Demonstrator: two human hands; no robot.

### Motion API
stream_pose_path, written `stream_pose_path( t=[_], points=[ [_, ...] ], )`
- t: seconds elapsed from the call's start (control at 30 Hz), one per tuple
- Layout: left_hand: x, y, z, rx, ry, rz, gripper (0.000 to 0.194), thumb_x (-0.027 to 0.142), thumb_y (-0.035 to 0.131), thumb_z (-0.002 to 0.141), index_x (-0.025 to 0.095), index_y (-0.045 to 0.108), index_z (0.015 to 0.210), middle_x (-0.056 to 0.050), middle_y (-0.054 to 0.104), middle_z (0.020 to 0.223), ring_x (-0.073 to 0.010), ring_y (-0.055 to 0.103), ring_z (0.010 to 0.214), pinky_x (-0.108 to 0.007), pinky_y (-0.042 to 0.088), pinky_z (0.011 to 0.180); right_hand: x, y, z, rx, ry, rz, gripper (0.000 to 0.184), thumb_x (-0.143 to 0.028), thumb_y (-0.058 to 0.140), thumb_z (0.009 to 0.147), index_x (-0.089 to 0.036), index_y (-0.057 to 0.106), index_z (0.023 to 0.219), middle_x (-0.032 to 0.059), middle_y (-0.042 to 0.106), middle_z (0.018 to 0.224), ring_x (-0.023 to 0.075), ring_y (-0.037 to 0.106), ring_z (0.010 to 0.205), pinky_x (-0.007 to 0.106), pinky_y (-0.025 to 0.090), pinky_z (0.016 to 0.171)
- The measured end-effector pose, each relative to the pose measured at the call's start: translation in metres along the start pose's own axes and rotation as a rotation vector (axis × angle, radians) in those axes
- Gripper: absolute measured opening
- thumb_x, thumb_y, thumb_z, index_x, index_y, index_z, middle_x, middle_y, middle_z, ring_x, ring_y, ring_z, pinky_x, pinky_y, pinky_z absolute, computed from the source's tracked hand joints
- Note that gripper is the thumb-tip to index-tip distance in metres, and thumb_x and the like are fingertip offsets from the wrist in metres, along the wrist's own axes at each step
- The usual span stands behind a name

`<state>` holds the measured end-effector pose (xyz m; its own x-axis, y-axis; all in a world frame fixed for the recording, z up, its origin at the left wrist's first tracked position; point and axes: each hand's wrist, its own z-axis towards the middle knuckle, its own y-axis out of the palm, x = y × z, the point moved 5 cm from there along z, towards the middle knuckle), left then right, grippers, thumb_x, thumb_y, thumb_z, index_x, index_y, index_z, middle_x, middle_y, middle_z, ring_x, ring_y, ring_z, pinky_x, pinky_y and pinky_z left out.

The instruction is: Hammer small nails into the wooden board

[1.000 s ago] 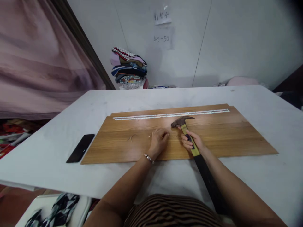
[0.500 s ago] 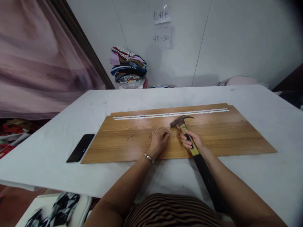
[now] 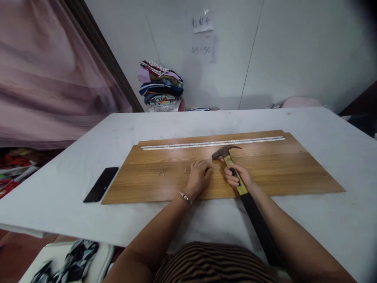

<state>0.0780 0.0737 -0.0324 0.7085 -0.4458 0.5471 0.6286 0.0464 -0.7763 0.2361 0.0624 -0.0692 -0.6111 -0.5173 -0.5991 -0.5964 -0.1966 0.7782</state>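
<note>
My right hand (image 3: 245, 177) is wrapped round the yellow part of a claw hammer's handle (image 3: 242, 189). The rusty hammer head (image 3: 225, 152) hovers just above the wooden board (image 3: 141, 188), right of my left hand (image 3: 198, 177). My left hand rests on the board with thumb and finger pinched together; whatever is between them is hidden or too small to make out. A few thin loose nails (image 3: 163, 171) lie on the board further left. One small shiny nail head (image 3: 185, 170) shows beside my left hand, and several dark dots run in a line between the hands.
Two white marked strips (image 3: 182, 146) run along the board's far side. A black phone (image 3: 101, 184) lies left of the board on the white table (image 3: 67, 173). Folded clothes (image 3: 161, 84) are stacked behind the table, by a wall with two paper notes (image 3: 202, 23).
The view has tilted slightly, so everything sits a little lower in the picture. Both hands and the hammer keep almost the same position over the board.
</note>
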Motion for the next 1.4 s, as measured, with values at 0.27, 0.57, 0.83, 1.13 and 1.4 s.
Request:
stream_pose_path(
  t=[0.27,0.57,0.83,1.13,1.4],
  points=[
    [0.003,0.002,0.0,-0.011,0.038,0.043,0.013,0.013,0.056,0.087,0.019,0.064,0.079,-0.005,0.071,0.09,-0.0202,0.061,0.094,-0.039,0.042,0.093,0.0,0.0,0.0,0.003,0.001,-0.032,0.028,-0.03,0.054,0.089,-0.024,0.051,0.116,-0.0084,0.048,0.06,0.0054,0.025,0.034,0.013,0.02,0.029],
    [0.007,0.003,-0.002,-0.021,0.089,0.105,0.015,0.013,0.053,0.089,0.02,0.064,0.081,-0.006,0.07,0.09,-0.0204,0.06,0.096,-0.039,0.04,0.093,0.0,0.001,-0.001,0.024,0.011,-0.05,0.027,-0.029,0.055,0.089,-0.024,0.053,0.116,-0.0081,0.048,0.059,0.0056,0.026,0.034,0.014,0.02,0.029],
    [0.005,0.007,0.0,-0.02,0.097,0.144,0.014,0.014,0.056,0.089,0.019,0.066,0.082,-0.006,0.07,0.091,-0.021,0.06,0.098,-0.041,0.04,0.095,0.001,0.005,0.0,0.0,-0.005,-0.124,0.038,-0.032,0.063,0.083,-0.023,0.05,0.118,-0.0088,0.052,0.058,0.0045,0.025,0.032,0.014,0.022,0.028],
    [0.002,-0.02,-0.013,0.103,0.078,0.146,0.017,0.017,0.061,0.086,0.021,0.067,0.101,-0.007,0.07,0.108,-0.0227,0.058,0.108,-0.043,0.041,0.1,0.002,0.012,-0.001,0.015,-0.025,-0.247,0.03,-0.039,0.062,0.083,-0.022,0.052,0.106,-0.0077,0.055,0.057,0.0046,0.027,0.03,0.015,0.024,0.027],
    [-0.076,-0.074,-0.032,0.252,-0.111,0.187,0.015,0.02,0.055,0.087,0.021,0.068,0.093,-0.007,0.07,0.102,-0.0222,0.062,0.1,-0.038,0.048,0.095,0.001,0.035,-0.014,0.067,0.019,-0.342,0.03,-0.049,0.063,0.082,-0.022,0.05,0.081,-0.0061,0.056,0.059,0.0034,0.03,0.03,0.015,0.026,0.027]
  ],
)
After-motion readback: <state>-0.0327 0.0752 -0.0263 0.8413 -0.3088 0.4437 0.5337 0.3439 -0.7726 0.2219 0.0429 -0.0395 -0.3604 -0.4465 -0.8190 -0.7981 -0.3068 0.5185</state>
